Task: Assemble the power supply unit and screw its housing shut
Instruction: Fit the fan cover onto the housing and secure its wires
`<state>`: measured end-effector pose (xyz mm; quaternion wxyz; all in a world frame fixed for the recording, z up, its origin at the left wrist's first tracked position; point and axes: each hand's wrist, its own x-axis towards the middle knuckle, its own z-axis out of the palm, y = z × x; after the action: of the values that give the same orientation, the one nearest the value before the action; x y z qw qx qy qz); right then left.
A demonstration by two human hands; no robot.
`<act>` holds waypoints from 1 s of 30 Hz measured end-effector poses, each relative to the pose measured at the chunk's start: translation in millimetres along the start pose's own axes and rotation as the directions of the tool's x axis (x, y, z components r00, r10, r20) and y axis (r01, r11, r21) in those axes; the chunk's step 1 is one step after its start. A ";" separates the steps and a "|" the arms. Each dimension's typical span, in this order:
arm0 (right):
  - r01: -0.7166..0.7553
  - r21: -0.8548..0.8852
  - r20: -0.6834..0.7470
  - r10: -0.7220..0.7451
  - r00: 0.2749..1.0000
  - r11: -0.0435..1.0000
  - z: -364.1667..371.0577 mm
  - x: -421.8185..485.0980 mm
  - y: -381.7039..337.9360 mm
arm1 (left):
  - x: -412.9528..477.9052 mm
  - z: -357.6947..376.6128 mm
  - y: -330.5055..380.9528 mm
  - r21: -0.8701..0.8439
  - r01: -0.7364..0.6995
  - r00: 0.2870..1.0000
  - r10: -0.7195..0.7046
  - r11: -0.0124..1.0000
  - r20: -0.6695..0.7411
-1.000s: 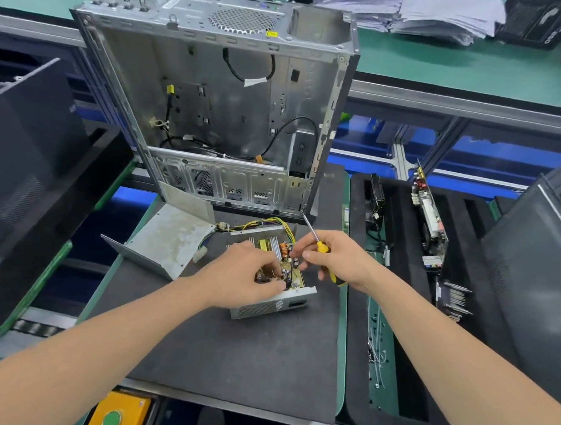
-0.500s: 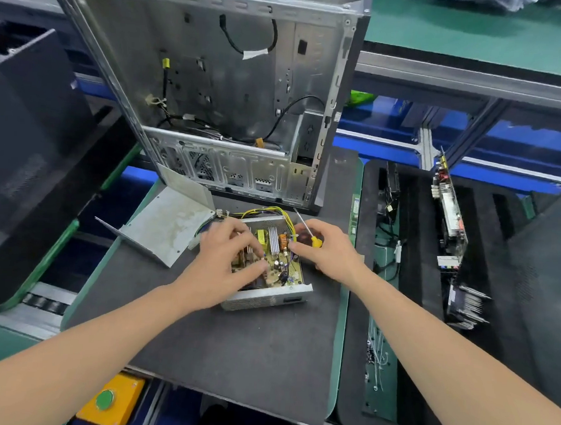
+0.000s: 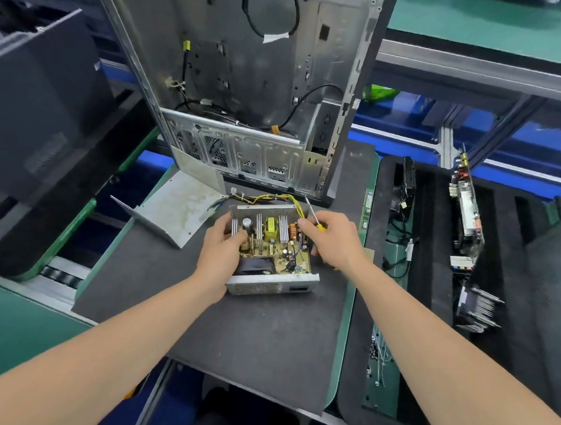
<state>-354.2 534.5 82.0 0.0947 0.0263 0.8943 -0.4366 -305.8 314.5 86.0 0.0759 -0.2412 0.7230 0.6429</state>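
Left hand (image 3: 220,245) gripped the left wall of the power supply unit (image 3: 269,285), fingers curled over the edge and the thumb in among the parts on the board. Right hand (image 3: 331,239) was closed round the screwdriver (image 3: 320,227), with the yellow handle in the palm, the shaft pointing up and away, and the tip not on any screw. Its forefinger touched the unit's right wall beside the orange coil. The unit sat open-topped on the grey mat (image 3: 250,334), near the mat's far edge, with the circuit board, heatsinks and yellow transformer exposed. The yellow wire bundle (image 3: 273,198) ran out of the unit's far side toward the left. The housing cover (image 3: 175,210), a bent sheet-metal piece, lay on the mat just left of the unit, apart from it and not fitted. The computer case (image 3: 247,80) stood upright just behind the unit, its open side facing the camera and loose black cables inside. A black foam tray (image 3: 431,285) sat to the right of the mat, with an expansion card (image 3: 467,215) standing on edge in a slot. Small screws (image 3: 376,350) were scattered on the green strip beside that tray. A dark panel (image 3: 41,102) leaned at the far left.
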 end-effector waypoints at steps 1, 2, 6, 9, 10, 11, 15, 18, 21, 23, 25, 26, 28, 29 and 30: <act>-0.003 -0.002 -0.018 0.003 1.000 1.000 1.9 -0.7 0.5 | 1.7 0.2 -0.4 -0.023 -0.008 1.000 0.008 1.000 0.019; -0.011 0.002 -0.037 0.012 0.999 1.000 4.1 -1.6 0.9 | 3.7 -0.5 -0.4 -0.037 -0.020 0.999 0.022 0.999 0.045; -0.040 0.042 -0.113 0.044 0.993 0.998 16.1 -8.6 2.9 | 12.0 -11.9 -1.3 -0.021 -0.026 0.991 0.028 0.999 0.133; -0.062 0.086 -0.161 0.075 0.984 0.994 27.1 -15.0 3.6 | 21.9 -24.3 -0.2 0.014 -0.021 0.976 0.018 1.000 0.218; -0.066 0.100 -0.170 0.082 0.982 0.993 30.9 -16.9 3.3 | 25.1 -27.7 1.2 0.028 -0.026 0.971 0.019 0.999 0.238; -0.068 0.122 -0.179 0.089 0.980 0.990 34.8 -18.3 2.6 | 28.1 -30.3 3.2 0.037 -0.039 0.966 0.028 0.999 0.256; -0.069 0.238 -0.190 0.116 0.975 0.969 42.7 -22.1 -0.1 | 37.3 -35.5 5.7 0.051 -0.127 0.951 0.108 0.991 0.289; -0.073 0.259 -0.238 0.137 0.962 0.963 46.1 -26.1 0.5 | 40.3 -36.1 0.3 0.086 -0.217 0.931 0.179 0.972 0.318; -0.064 0.378 -0.288 0.183 0.940 0.924 48.1 -31.6 -2.3 | 41.5 -38.1 -3.5 0.132 -0.273 0.922 0.220 0.953 0.320; -0.045 0.494 -0.180 0.153 0.972 0.868 44.6 -36.0 -6.7 | 41.5 -40.4 -4.2 0.188 -0.332 0.907 0.258 0.925 0.333; -0.054 0.524 -0.020 0.076 0.997 0.850 38.0 -39.6 -12.3 | 40.2 -42.1 -4.1 0.220 -0.366 0.900 0.283 0.904 0.332; -0.047 0.475 0.039 0.033 0.999 0.879 34.8 -40.9 -15.1 | 38.4 -42.7 -3.7 0.233 -0.380 0.902 0.302 0.895 0.310; -0.001 0.308 0.097 -0.030 0.995 0.951 31.9 -42.2 -18.8 | 33.3 -42.4 -1.7 0.251 -0.417 0.901 0.362 0.874 0.238; 0.018 0.245 0.099 -0.044 0.994 0.969 31.7 -41.9 -18.9 | 30.9 -41.9 -0.1 0.256 -0.452 0.889 0.408 0.855 0.207; 0.017 0.226 0.099 -0.040 0.994 0.974 31.2 -41.1 -18.0 | 28.5 -41.5 1.6 0.272 -0.505 0.863 0.468 0.819 0.192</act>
<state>-311.7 500.4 85.1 0.1307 0.0016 0.8333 -0.5371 -323.1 267.3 82.2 -0.0115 0.0045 0.8475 0.5307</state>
